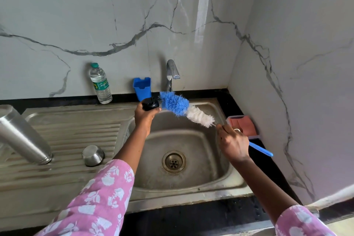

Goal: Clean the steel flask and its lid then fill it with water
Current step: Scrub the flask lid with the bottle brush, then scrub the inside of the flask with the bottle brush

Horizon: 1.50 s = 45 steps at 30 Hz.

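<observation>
"Holding the lid (151, 104) over the sink (210, 182), are we?"

"We are. Our left hand (145, 115) has its fingers curled round the black lid from below, up near the tap (171, 74)."

"And our right hand (233, 143)?"

"It grips the bottle brush (183, 108) by its blue handle, which sticks out behind the hand toward the right. The blue end of the bristles is against the lid; the white bristles sit nearer our fingers."

"Where do we see the steel flask (23, 136)?"

"On the ribbed drainboard (72, 132) at the left, well apart from both hands. It stands mouth down, and in our view it leans away to the left. Just beside its mouth a small steel cup (93, 155) sits upside down."

"What else do we have around us?"

"A plastic water bottle (100, 84) with a green cap stands at the marble wall, left of a blue holder (142, 88). At the right edge of the sink, a pink sponge (242, 122) lies in a small tray, just behind our right hand. The drain (174, 160) shows at the bottom of the basin, between our forearms."
</observation>
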{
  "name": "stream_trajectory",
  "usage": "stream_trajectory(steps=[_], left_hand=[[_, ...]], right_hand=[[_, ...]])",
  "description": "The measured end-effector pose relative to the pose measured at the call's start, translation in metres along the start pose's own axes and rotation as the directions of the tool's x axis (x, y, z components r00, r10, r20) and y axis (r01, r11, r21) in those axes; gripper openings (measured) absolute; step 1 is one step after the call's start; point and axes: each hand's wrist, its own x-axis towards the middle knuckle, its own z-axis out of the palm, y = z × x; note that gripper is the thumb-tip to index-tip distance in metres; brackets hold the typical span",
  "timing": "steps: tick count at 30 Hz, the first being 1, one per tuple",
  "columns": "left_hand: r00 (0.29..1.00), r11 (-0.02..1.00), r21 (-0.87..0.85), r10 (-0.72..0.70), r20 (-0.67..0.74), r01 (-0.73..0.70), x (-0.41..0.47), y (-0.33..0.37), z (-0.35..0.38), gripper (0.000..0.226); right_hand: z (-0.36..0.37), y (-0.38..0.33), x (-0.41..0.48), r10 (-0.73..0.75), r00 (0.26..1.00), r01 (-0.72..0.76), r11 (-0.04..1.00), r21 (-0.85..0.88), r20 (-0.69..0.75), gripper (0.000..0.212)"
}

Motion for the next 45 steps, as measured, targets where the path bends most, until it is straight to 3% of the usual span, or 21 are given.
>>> stream_trajectory(steps=[5, 12, 14, 17, 23, 30, 45], left_hand=[[0.991, 0.987, 0.115, 0.118, -0.064, -0.11, -0.001, 0.007, -0.023, 0.059], [0.934, 0.969, 0.213, 0.188, -0.304, -0.126, 0.0, 0.013, -0.09, 0.059], [0.905, 0.961, 0.254, 0.2, -0.376, -0.107, 0.002, 0.011, -0.115, 0.055], [0.845, 0.946, 0.317, 0.224, -0.486, -0.069, 0.004, 0.014, -0.143, 0.058], [0.72, 0.93, 0.364, 0.219, -0.658, 0.049, -0.008, 0.012, -0.203, 0.065], [0.732, 0.913, 0.363, 0.117, -0.671, 0.187, -0.022, -0.015, -0.248, 0.067], [0.744, 0.882, 0.406, 0.104, -0.66, 0.237, -0.024, -0.037, -0.258, 0.062]], right_hand=[[0.008, -0.024, -0.007, 0.103, 0.99, -0.11, 0.991, 0.073, 0.098, 0.022], [0.014, -0.065, -0.004, 0.127, 0.973, -0.154, 0.979, 0.133, 0.193, 0.019], [0.018, -0.08, -0.001, 0.167, 0.961, -0.206, 0.964, 0.169, 0.219, 0.013], [0.023, -0.096, 0.002, 0.225, 0.929, -0.288, 0.938, 0.192, 0.294, 0.024], [0.032, -0.128, 0.005, 0.143, 0.925, -0.234, 0.945, 0.231, 0.352, 0.027], [0.039, -0.149, 0.007, 0.142, 0.923, -0.24, 0.939, 0.246, 0.359, 0.025], [0.043, -0.153, -0.002, 0.138, 0.935, -0.23, 0.937, 0.265, 0.326, 0.02]])
